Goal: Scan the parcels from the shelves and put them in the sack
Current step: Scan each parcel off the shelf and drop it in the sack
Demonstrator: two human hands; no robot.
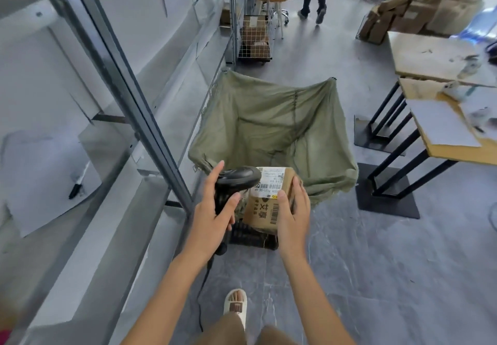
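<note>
Parcel (271, 199) sits in my right hand (293, 218), label up; my left hand (212, 210) grips the scanner (236, 180) beside it, sack (274, 129) open just beyond.

Floor (349, 250): grey, marbled; the green sack (271, 126) in its frame stands on it, mouth open, beside the shelves.
Shelves (88, 172): grey metal racking along the left; a white sheet (40, 183) lies on one level, a black marker (78, 183) on top of it.
Bench (441, 129): wooden top on black legs, at right; white paper (438, 124) lies on it.
Far floor: wire cart (254, 39), stacked cardboard boxes (419, 3).
</note>
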